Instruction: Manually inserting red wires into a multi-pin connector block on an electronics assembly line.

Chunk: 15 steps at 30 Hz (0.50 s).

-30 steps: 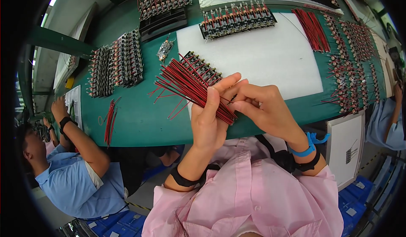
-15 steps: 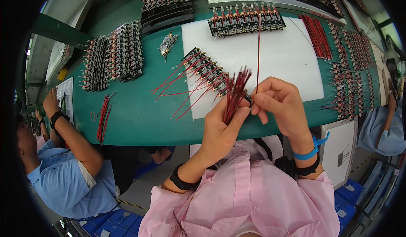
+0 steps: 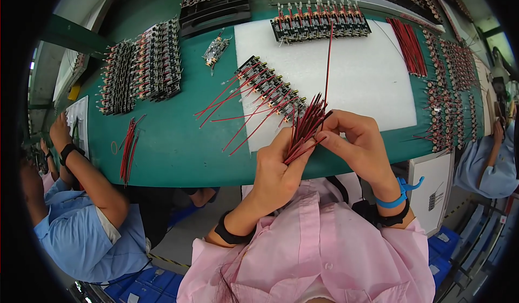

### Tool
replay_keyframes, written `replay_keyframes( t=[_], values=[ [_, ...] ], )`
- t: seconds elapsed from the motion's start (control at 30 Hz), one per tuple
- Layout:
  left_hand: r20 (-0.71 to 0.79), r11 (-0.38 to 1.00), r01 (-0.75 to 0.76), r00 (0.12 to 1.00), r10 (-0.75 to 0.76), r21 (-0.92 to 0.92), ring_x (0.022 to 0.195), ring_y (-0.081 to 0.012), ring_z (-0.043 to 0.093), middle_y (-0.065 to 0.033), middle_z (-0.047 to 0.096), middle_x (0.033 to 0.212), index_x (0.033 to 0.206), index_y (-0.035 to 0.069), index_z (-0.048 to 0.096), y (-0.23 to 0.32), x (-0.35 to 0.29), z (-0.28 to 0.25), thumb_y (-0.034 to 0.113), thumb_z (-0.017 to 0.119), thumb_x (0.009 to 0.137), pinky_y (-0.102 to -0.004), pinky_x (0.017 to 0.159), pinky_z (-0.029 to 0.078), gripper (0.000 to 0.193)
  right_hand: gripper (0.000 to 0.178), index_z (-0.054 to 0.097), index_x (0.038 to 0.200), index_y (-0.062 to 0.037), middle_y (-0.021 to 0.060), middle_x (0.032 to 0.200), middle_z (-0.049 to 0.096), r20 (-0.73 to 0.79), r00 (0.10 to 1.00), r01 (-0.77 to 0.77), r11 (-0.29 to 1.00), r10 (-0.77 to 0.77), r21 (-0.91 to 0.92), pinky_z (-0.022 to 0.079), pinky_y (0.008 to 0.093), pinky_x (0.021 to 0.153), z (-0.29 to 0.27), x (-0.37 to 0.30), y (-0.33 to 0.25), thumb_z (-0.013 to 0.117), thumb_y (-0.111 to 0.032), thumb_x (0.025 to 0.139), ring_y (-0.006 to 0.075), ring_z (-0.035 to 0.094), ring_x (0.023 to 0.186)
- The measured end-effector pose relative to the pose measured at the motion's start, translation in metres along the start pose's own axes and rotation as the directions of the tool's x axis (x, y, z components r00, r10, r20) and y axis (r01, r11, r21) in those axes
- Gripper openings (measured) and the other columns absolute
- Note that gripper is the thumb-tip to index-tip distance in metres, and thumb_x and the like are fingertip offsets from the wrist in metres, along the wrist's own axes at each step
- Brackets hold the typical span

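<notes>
My left hand (image 3: 275,165) is closed around a bundle of thin red wires (image 3: 306,127), whose dark ends fan out above the thumb. My right hand (image 3: 354,143) pinches at the bundle's right side, thumb and forefinger together on wire. One long red wire (image 3: 327,68) stands up from beside these fingertips toward the far boards. Just beyond the bundle, a slanting strip of circuit boards (image 3: 270,87) lies partly on a white foam sheet (image 3: 373,87); several red wires trail from it to the left. Farther back on the sheet is another row of boards (image 3: 321,23).
Stacked boards (image 3: 157,60) stand left on the green table (image 3: 178,141). A single board (image 3: 216,52), loose red wires (image 3: 128,152) and a rubber band (image 3: 114,147) lie nearby. More red wires (image 3: 406,46) and boards (image 3: 446,92) are right. A co-worker's arm (image 3: 89,168) is left.
The right fingers have come closer to the bundle, and its wires now spread wider over my left hand. The view has shifted slightly.
</notes>
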<state>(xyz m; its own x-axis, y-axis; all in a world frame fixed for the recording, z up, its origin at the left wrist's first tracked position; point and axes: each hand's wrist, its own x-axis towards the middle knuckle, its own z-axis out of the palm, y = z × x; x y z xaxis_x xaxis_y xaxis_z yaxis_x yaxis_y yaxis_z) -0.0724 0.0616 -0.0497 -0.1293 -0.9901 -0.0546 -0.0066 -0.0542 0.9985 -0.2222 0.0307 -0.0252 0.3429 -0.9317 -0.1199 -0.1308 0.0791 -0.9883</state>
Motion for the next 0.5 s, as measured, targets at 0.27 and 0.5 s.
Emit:
replay_keyframes(
  t=[0.27,0.5],
  values=[
    [-0.019,0.991,-0.111,0.993,0.112,0.078,0.049,-0.007,0.047,-0.0049,0.054,0.058,0.081,-0.002,0.051,-0.002,-0.002,-0.001,0.001,0.052,0.073,-0.0202,0.045,0.036,0.009,0.011,0.052,0.066,0.0031,0.0008,0.057,0.046,0.005,0.999,0.041,0.999,-0.041,0.032,0.032,0.0194,0.048,0.003,0.001,0.005,0.057,-0.006,0.069,0.0048,0.038,0.053],
    [-0.097,0.965,-0.261,0.961,0.26,-0.007,0.044,-0.0098,0.043,-0.0054,0.049,0.053,0.068,-0.001,0.048,-0.024,-0.01,-0.018,-0.003,0.056,0.067,-0.0215,0.041,0.033,0.008,0.003,0.054,0.068,0.0031,0.0019,0.067,0.053,-0.122,0.991,0.043,0.992,-0.057,-0.114,0.034,0.0195,0.053,-0.006,0.02,0.013,0.056,0.001,0.069,0.0058,0.043,0.059]
  ],
)
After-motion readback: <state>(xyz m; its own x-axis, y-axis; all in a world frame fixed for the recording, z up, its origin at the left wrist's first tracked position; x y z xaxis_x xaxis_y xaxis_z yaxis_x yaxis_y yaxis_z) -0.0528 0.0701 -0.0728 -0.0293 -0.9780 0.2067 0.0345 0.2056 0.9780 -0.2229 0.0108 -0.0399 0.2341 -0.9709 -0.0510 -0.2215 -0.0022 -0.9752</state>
